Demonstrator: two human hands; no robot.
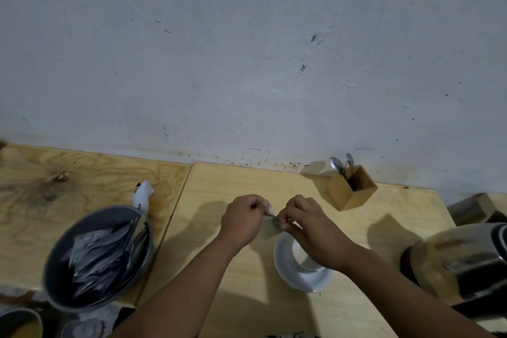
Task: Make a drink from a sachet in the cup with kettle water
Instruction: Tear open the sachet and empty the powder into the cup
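Observation:
A small silver sachet (270,223) is pinched between my left hand (242,221) and my right hand (311,230), just above and behind the white cup (297,255). The cup stands on a white saucer (285,269) on the wooden table, partly hidden under my right wrist. The steel kettle (461,263) sits at the right edge on its dark base. A grey bowl (98,258) at the left holds several more silver sachets.
A wooden holder (352,189) with two spoons stands at the back right by the wall. A white torn wrapper (142,195) lies behind the grey bowl. A second wooden tabletop (55,173) adjoins on the left. More containers sit at the bottom left corner.

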